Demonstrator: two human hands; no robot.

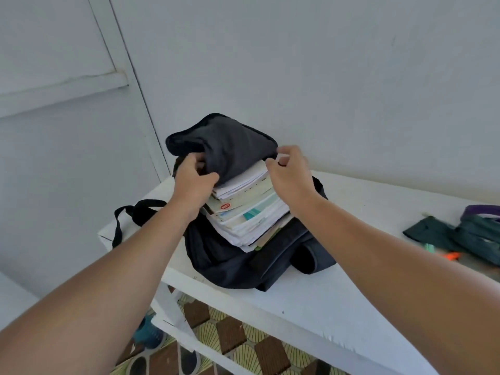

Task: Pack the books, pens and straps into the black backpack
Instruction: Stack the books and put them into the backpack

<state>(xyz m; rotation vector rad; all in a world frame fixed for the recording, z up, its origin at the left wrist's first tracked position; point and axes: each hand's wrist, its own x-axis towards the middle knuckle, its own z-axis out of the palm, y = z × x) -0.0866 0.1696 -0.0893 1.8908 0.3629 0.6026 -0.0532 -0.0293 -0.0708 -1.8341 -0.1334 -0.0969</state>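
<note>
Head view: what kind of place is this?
Probably a home room or porch, not a workshop. A plain painted wall with a door, a white table against it carrying the black backpack and books, and a patterned tile floor with shoes underneath.

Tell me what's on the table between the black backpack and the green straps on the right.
In the head view, only bare white table lies between the black backpack and the green straps; the orange pen lies nearer, in front of the straps.
</note>
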